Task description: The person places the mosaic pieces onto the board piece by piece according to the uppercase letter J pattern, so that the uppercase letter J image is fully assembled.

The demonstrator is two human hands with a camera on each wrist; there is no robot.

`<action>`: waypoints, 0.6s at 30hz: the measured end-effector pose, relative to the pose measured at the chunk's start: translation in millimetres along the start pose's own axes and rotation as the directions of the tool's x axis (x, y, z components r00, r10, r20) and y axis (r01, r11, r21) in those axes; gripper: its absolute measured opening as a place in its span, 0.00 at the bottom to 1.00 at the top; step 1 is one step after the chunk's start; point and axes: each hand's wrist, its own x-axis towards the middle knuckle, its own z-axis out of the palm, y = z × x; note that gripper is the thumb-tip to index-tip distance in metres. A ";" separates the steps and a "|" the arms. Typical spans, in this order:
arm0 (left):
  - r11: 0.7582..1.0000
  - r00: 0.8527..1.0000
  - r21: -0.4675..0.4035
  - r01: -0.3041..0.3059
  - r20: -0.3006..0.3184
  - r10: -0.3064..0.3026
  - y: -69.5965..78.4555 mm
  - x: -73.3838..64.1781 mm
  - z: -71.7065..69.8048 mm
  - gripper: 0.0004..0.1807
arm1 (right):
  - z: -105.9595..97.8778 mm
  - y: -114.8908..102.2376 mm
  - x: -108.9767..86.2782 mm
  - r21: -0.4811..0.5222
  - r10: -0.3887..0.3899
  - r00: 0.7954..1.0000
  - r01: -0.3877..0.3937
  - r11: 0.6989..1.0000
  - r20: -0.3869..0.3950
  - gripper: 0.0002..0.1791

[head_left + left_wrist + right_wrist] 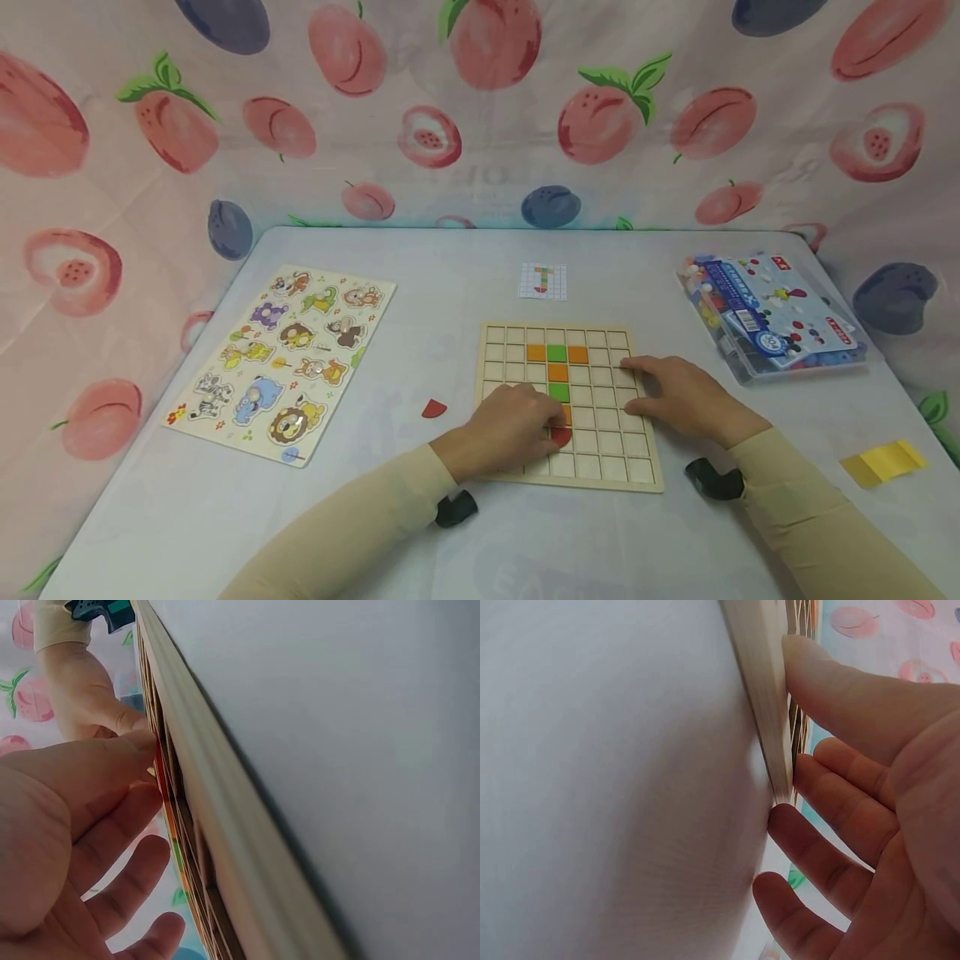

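A wooden grid board lies on the table with orange and green squares set in a T-like column. At its lower end is a red quarter-circle piece, which my left hand holds between thumb and index finger; the other fingers are spread apart in the left wrist view. My right hand rests at the board's right edge, thumb and fingertips touching its rim, fingers loosely extended. Another red quarter-circle piece lies on the table left of the board.
Behind the board lies a small card printed with a coloured grid pattern. An animal puzzle board is at the left. At the right stand a clear plastic box of colourful parts and a folded yellow paper.
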 end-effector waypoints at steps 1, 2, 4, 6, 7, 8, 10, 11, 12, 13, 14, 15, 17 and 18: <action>1.000 1.000 -0.004 0.002 0.004 -0.002 0.3 0.1 -0.2 0.04 | -0.1 0.0 0.2 0.001 -0.003 1.000 0.003 1.000 -0.001 0.37; 1.000 1.000 -0.008 0.002 0.006 -0.002 0.2 0.5 0.1 0.04 | -0.2 -0.1 0.3 0.002 -0.005 1.000 0.005 1.000 -0.002 0.37; 1.000 1.000 -0.011 0.000 0.007 0.000 0.3 0.8 0.3 0.03 | -0.4 -0.4 0.4 0.002 -0.007 1.000 0.007 1.000 -0.003 0.37; 1.000 1.000 -0.014 -0.004 0.006 0.004 0.4 0.6 0.3 0.02 | -0.5 -0.6 0.4 0.003 -0.007 1.000 0.007 1.000 -0.003 0.37; 1.000 1.000 -0.015 -0.005 0.004 0.005 0.4 0.5 0.4 0.02 | -0.6 -1.0 0.4 0.003 -0.007 1.000 0.007 1.000 -0.004 0.36; 1.000 1.000 -0.016 -0.007 0.003 0.007 0.4 0.5 0.5 0.02 | -0.7 -1.0 0.2 0.002 -0.008 1.000 0.008 1.000 -0.004 0.37; 1.000 1.000 -0.018 -0.007 0.002 0.007 1.1 -0.1 -0.3 0.02 | -0.7 -1.2 0.3 -0.001 -0.009 1.000 0.009 1.000 -0.005 0.37; 1.000 1.000 -0.018 -0.007 0.002 0.007 1.2 -0.2 -0.4 0.02 | -0.6 -1.4 0.3 -0.002 -0.011 1.000 0.011 1.000 -0.006 0.37; 1.000 1.000 -0.020 -0.005 0.003 0.005 1.4 -0.3 -0.4 0.03 | -0.6 -1.4 0.3 -0.003 -0.013 1.000 0.013 1.000 -0.007 0.37; 1.000 1.000 -0.023 -0.003 0.004 0.003 1.5 -0.5 -0.5 0.03 | -0.6 -1.4 0.3 -0.002 -0.014 1.000 0.014 1.000 -0.007 0.37; 1.000 1.000 -0.024 -0.001 0.004 0.001 1.7 -0.6 -0.5 0.03 | -0.5 -1.5 0.3 -0.002 -0.014 1.000 0.014 1.000 -0.007 0.37; 1.000 1.000 -0.025 0.001 0.005 0.000 1.8 -0.7 -0.5 0.03 | -0.4 -1.6 0.5 -0.001 -0.013 1.000 0.013 1.000 -0.007 0.37; 1.000 1.000 -0.026 0.003 0.006 -0.003 1.8 -0.9 -0.1 0.03 | -0.5 -1.5 0.3 -0.001 -0.015 1.000 0.015 1.000 -0.007 0.37; 1.000 1.000 -0.027 0.004 0.005 -0.003 1.7 -0.9 0.3 0.03 | -0.5 -1.5 0.2 0.000 -0.014 1.000 0.014 1.000 -0.007 0.37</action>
